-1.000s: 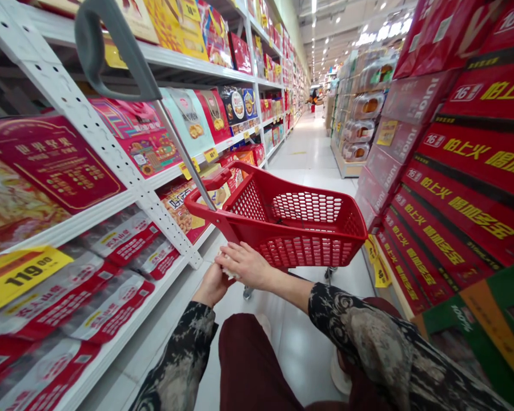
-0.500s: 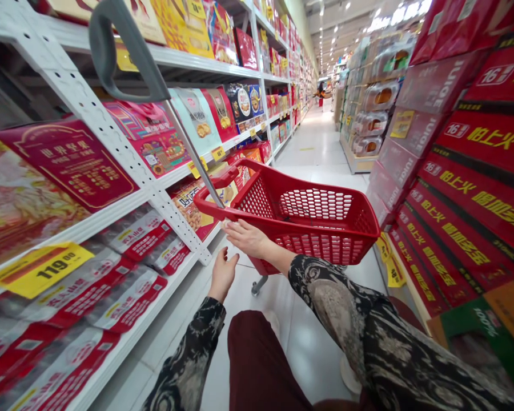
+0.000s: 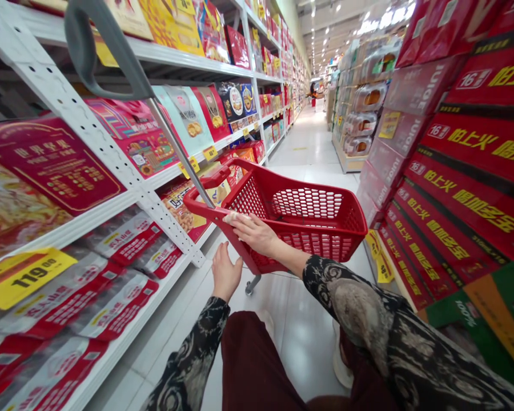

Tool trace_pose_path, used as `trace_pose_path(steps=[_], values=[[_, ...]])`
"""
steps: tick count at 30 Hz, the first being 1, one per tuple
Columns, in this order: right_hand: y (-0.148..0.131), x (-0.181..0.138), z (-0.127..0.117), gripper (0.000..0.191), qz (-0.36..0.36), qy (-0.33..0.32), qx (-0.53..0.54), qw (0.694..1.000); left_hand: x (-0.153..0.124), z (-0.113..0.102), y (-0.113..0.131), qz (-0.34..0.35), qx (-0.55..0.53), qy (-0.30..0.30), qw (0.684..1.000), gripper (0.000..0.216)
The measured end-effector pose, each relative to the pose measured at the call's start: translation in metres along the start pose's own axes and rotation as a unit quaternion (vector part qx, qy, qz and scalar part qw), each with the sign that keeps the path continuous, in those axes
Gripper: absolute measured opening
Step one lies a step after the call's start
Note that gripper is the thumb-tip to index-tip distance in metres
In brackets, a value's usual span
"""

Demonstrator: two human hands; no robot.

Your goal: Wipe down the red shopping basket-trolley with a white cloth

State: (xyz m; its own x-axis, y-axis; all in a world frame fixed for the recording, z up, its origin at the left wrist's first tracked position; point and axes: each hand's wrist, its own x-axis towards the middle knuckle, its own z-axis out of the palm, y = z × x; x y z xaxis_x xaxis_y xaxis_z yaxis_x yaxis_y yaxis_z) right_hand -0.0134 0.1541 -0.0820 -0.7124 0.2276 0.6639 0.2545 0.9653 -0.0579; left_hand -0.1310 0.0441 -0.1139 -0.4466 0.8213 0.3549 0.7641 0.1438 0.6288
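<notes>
A red shopping basket on wheels (image 3: pixel 325 231) stands on the floor before me, its grey pull handle (image 3: pixel 143 85) raised at the upper left on a metal pole (image 3: pixel 175 145). My right hand (image 3: pixel 257 233) lies over the near rim close to the pole, pressing a thin white wipe (image 3: pixel 236 217) against the red plastic. Part of the wipe is hidden under the fingers. Lower and to the left, my left hand (image 3: pixel 226 271) is open and holds nothing, thumb apart from slightly bent fingers, near the basket's end wall but apparently not touching it.
White metal shelves (image 3: pixel 160 220) with boxed goods and packs of bottles run along the left. A yellow price tag (image 3: pixel 29 277) juts from one shelf. Stacked red drink cartons (image 3: pixel 466 194) rise on the right. Farther down the aisle are more stacked packs (image 3: pixel 364 117) and a distant person (image 3: pixel 313 91).
My right hand with the wipe has shifted slightly along the rim, away from the pole. My left hand has turned a little and its fingers point more upward. The view has swung slightly right.
</notes>
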Motion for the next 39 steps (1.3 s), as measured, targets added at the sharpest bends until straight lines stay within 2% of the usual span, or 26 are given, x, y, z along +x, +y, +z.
trace_pose_path(steps=[4,7,9,13,15,17,20,23,25,30,32,34,39], values=[[0.003,-0.046,0.018,0.029,0.004,-0.046,-0.029,0.999,-0.01,0.007,0.002,0.029,0.05,-0.033,0.998,0.059],[-0.001,-0.072,0.019,0.029,0.009,-0.076,-0.037,0.996,-0.016,0.01,0.004,0.035,0.077,-0.05,0.995,0.058],[-0.004,-0.074,0.012,0.029,0.01,-0.069,-0.028,0.997,-0.018,0.013,0.006,0.04,0.09,-0.058,0.993,0.058],[0.001,-0.059,-0.009,0.029,0.054,0.008,-0.014,0.998,-0.02,0.021,0.017,0.052,0.092,-0.058,0.993,0.058],[0.007,-0.057,-0.015,0.029,0.074,0.026,-0.011,0.997,-0.021,0.025,0.024,0.063,0.09,-0.061,0.992,0.058],[0.013,-0.066,-0.014,0.029,0.081,0.017,-0.013,0.996,-0.024,0.028,0.03,0.073,0.099,-0.071,0.99,0.058],[0.018,-0.097,-0.005,0.029,0.092,-0.019,-0.023,0.995,-0.031,0.033,0.039,0.092,0.125,-0.091,0.984,0.058],[0.015,-0.126,0.0,0.029,0.108,-0.058,-0.035,0.992,-0.041,0.039,0.045,0.113,0.15,-0.116,0.975,0.059],[0.012,-0.134,-0.004,0.029,0.109,-0.065,-0.039,0.991,-0.046,0.044,0.05,0.127,0.159,-0.129,0.971,0.059],[0.012,-0.118,-0.036,0.034,0.141,0.03,-0.048,0.988,-0.045,0.054,0.07,0.159,0.159,-0.131,0.965,0.063],[0.017,-0.116,-0.045,0.035,0.16,0.048,-0.058,0.984,-0.043,0.057,0.078,0.17,0.158,-0.128,0.964,0.064],[0.022,-0.127,-0.044,0.035,0.16,0.032,-0.066,0.984,-0.043,0.061,0.086,0.181,0.163,-0.129,0.961,0.064],[0.024,-0.183,-0.021,0.03,0.142,-0.044,-0.115,0.982,-0.052,0.066,0.095,0.206,0.199,-0.153,0.946,0.065]])
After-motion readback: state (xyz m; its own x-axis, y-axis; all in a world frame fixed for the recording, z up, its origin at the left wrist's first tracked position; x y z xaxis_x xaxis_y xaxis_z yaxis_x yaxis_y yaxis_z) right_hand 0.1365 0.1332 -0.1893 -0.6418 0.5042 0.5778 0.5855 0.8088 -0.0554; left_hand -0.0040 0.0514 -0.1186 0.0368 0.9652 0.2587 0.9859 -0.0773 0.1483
